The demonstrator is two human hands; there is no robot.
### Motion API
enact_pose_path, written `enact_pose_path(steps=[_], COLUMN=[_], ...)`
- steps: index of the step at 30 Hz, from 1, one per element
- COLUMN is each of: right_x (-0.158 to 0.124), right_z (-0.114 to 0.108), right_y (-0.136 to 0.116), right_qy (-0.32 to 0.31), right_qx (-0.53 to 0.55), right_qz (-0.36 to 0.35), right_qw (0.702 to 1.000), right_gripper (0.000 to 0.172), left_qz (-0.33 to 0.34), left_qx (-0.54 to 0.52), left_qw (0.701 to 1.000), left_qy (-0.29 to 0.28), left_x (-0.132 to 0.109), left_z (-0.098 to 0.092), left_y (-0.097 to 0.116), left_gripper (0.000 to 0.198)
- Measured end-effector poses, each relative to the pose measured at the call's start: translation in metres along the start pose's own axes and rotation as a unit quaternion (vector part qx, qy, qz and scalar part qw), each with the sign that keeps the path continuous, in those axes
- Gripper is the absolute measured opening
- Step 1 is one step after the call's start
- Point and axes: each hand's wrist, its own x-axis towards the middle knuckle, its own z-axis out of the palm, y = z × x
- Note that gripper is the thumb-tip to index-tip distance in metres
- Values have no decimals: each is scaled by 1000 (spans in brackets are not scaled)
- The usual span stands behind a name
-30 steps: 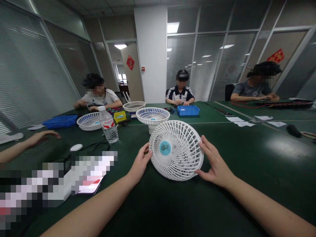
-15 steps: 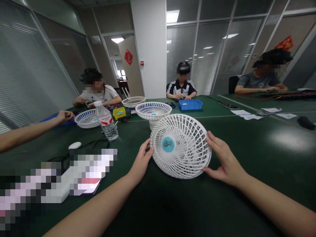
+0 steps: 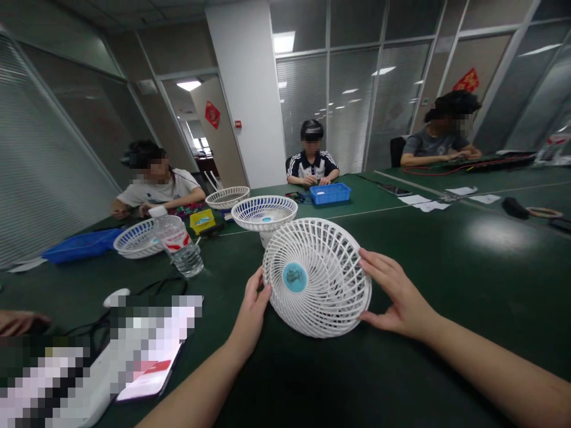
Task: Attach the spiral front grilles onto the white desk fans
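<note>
A white plastic basket (image 3: 330, 273) with slanted open slats and a round blue label (image 3: 295, 277) at its centre is held tilted up in front of me. My left hand (image 3: 255, 303) grips its left rim, thumb on the near side. Across from it, my right hand (image 3: 395, 294) clasps the right rim between the thumb below and the fingers above. Just behind stands another white basket (image 3: 264, 213), raised on a white base that the held basket partly hides.
A water bottle (image 3: 182, 246) stands left, before a further white basket (image 3: 134, 241). Blue trays (image 3: 80, 245) and a yellow box (image 3: 202, 221) lie beyond. A phone-like screen (image 3: 151, 368) is at near left, by a co-worker's hand (image 3: 20, 323). Three people sit across the green table (image 3: 446, 267).
My view has turned rightward, so most things sit further left. The co-worker's arm at left has pulled back from the blue tray. Both my hands keep their hold on the basket.
</note>
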Motion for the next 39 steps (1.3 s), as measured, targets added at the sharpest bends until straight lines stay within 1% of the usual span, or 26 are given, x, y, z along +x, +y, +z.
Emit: enact_pose_path(steps=[6,12,15,19,21,23,24,25,26,28,29,30,31,33,35,37,39], right_x=[-3,-2,-3,-4,-6,-10,-12,-15,-17,-22,-24,-25,-25,-24,-22,-19,-16], right_z=[2,1,1,3,7,12,15,17,19,21,21,20,20,19,17,16,14], right_y=[-1,-4,-6,-8,-6,1,6,11,17,28,31,33,32,29,23,18,14], right_qy=[15,16,17,12,14,18,9,-17,-64,-182,-229,-254,-257,-232,-220,-223,-232], right_qx=[-13,5,7,17,42,92,125,158,189,225,229,228,224,222,222,221,221], right_qz=[-10,-13,-9,-1,15,63,93,118,132,133,130,131,139,164,186,189,182], right_qw=[1000,1000,1000,1000,999,994,988,980,971,948,937,931,929,933,931,930,930], right_gripper=[92,89,88,88,92,100,102,100,96,85,83,84,88,96,99,98,93], left_qz=[26,34,41,34,24,15,14,16,20,24,22,19,16,10,2,-7,-9], left_qx=[13,-20,-13,-9,-25,-46,-53,-55,-53,-46,-44,-43,-45,-52,-61,-71,-81], left_qw=[1000,999,999,999,999,999,999,998,998,999,999,999,999,999,998,997,997], left_qy=[7,-6,-10,-10,-10,-6,-5,-3,-2,1,5,9,10,6,-5,-11,-9], left_x=[-1,-3,-3,-3,-3,-2,-2,-2,-1,0,0,1,1,2,3,5,6], left_z=[0,2,2,2,3,4,5,5,5,6,6,5,5,5,4,4,4], left_y=[-2,-2,-3,-3,-2,-2,-2,-2,-3,-5,-5,-6,-6,-8,-9,-11,-13], left_gripper=[56,58,60,62,63,65,65,66,66,66,67,68,68,69,68,66,65])
